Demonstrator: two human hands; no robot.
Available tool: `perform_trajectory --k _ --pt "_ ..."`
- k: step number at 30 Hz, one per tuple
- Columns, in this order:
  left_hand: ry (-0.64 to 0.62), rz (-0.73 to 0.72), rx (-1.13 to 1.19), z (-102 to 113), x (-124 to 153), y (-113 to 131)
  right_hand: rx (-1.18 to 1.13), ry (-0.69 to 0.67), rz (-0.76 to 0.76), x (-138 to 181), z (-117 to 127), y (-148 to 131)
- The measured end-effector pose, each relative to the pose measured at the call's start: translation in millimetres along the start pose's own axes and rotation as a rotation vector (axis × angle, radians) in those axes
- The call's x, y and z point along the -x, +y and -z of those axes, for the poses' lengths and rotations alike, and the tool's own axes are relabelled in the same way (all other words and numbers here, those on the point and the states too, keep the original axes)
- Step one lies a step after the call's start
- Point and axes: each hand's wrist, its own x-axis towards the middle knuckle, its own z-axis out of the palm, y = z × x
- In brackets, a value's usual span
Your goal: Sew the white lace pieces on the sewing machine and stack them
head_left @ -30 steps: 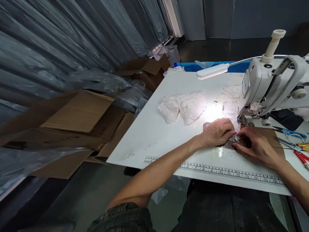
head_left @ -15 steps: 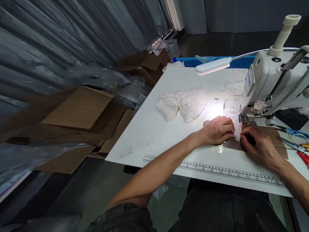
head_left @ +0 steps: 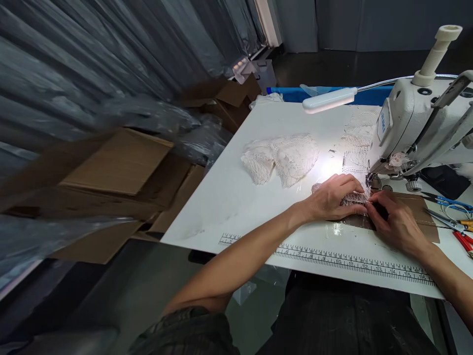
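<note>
A small piece of white lace (head_left: pixel 354 198) lies in front of the presser foot of a white sewing machine (head_left: pixel 414 128). My left hand (head_left: pixel 332 199) rests on its left side, fingers curled and pressing the lace down. My right hand (head_left: pixel 391 219) pinches the lace's right edge just before the needle. Both hands lie over a brown taped patch (head_left: pixel 421 209) on the white table (head_left: pixel 258 212).
A heap of white lace pieces (head_left: pixel 281 158) lies to the left under the lamp (head_left: pixel 328 100). More lace (head_left: pixel 356 138) trails behind the machine. Scissors and pliers (head_left: pixel 453 217) lie at the right edge. A printed ruler (head_left: pixel 332 261) runs along the front. Cardboard boxes (head_left: pixel 118 182) stand on the left.
Both hands have pushed the lace piece slightly toward the needle, and the left fingers have closed more tightly over it. The view has shifted a little.
</note>
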Motion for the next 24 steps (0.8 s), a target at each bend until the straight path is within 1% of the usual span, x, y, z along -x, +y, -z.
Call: perform_trajectory --k 2,3,5,7,9,11,13,19,24 --pt "-0.014 -0.073 -0.032 0.3 -0.4 -1.3 -0.048 0.011 0.011 -0.4 1.4 0.5" --pt "-0.010 -0.086 -0.043 0.2 -0.7 -1.4 -0.064 0.016 0.013 -0.5 2.9 1.0" --pt "0.028 -0.083 -0.029 0.1 -1.7 -0.6 -0.056 0.045 0.008 0.0 6.3 3.2" --pt "0.090 -0.071 0.008 0.7 -2.8 0.8 0.014 0.061 0.006 1.5 8.6 6.8" --pt "0.154 -0.070 0.027 1.7 -3.7 1.9 0.094 0.031 0.043 3.6 8.6 10.7" --pt "0.186 -0.079 0.035 2.4 -4.2 2.2 0.137 -0.029 0.103 5.7 6.9 13.4" --pt "0.177 -0.088 0.048 2.2 -4.2 2.1 0.150 -0.062 0.141 7.4 4.8 14.2" --pt "0.099 -0.159 0.021 -1.6 -2.5 3.1 0.125 -0.059 0.167 12.3 6.6 11.9" --pt "0.016 -0.168 -0.060 -5.0 -0.7 1.5 0.087 -0.140 0.174 14.9 11.1 10.6"
